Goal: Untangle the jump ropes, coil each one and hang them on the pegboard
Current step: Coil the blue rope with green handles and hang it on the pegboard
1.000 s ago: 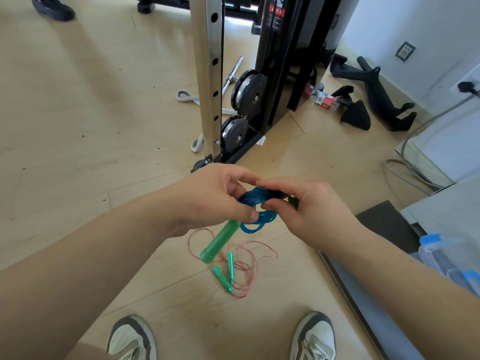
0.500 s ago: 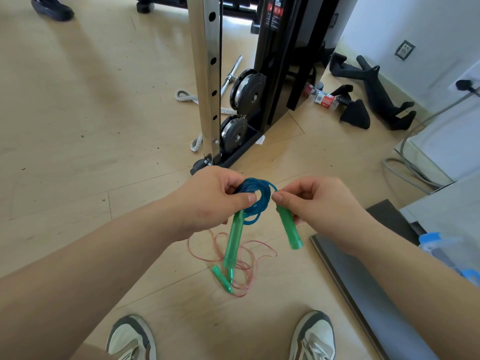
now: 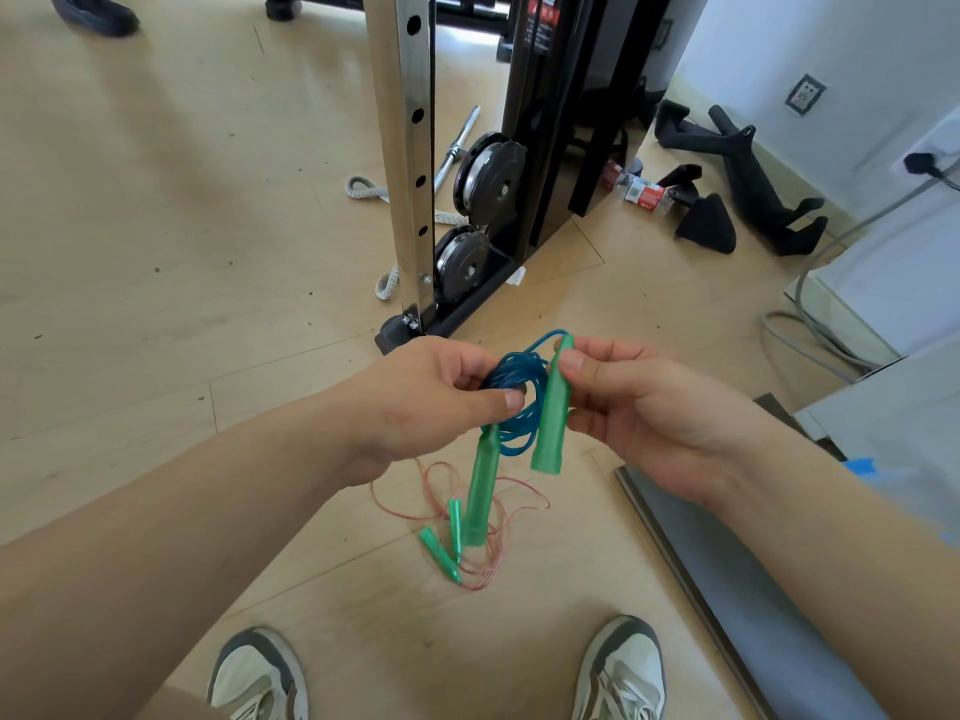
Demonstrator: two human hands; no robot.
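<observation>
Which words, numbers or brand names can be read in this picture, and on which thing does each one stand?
No text can be read for certain.
Red sticker on the black frame: has print, too small and blurred to read.
Bottle beside the frame: red and white label, too blurred to read.
Green handle of the blue jump rope: no print shows.

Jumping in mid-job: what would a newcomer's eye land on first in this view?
First, the coiled blue jump rope at centre frame, pinched by the left-hand grip while the right-hand grip holds one green handle beside the coil. Below it, on the wooden floor, the pink jump rope lies loose and uncoiled. Behind stands a cable machine's steel upright with weight plates.
</observation>
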